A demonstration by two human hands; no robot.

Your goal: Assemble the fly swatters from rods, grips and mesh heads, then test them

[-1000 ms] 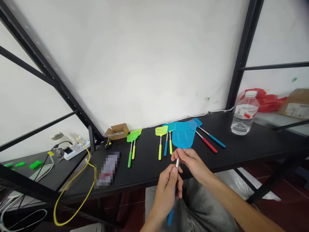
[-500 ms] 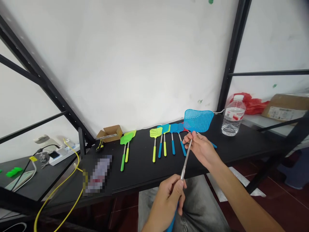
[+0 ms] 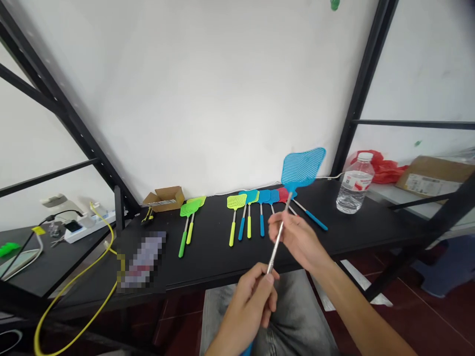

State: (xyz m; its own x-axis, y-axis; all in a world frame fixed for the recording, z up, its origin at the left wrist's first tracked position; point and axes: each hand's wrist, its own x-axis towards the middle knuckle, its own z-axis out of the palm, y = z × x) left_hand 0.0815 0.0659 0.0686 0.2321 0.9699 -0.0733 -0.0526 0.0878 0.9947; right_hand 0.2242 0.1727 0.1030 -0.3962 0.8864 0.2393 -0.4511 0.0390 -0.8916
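A blue fly swatter (image 3: pixel 303 169) with a telescopic metal shaft is held up in front of me, its mesh head above the table. My left hand (image 3: pixel 249 305) is wrapped round its lower end, where the shaft meets the blue handle, most of which is hidden. Higher up, the fingers of my right hand (image 3: pixel 300 236) close round the metal shaft, a little below the head. Behind lie more swatters in a row: a yellow one (image 3: pixel 232 232), several blue ones such as this one (image 3: pixel 261 225), and a red one (image 3: pixel 282 194) partly covered.
Two green swatters (image 3: pixel 183 242) lie left of the row, near a small open cardboard box (image 3: pixel 165 199). A water bottle (image 3: pixel 355 185) stands at the right. A blurred-out item (image 3: pixel 144 259) and a yellow cable (image 3: pixel 79 316) are at the left of the black table (image 3: pixel 204 264).
The swatter's head has risen and tilted. My right hand now grips the shaft lower, leaving a stretch of metal showing between it and the head. The view has shifted slightly.
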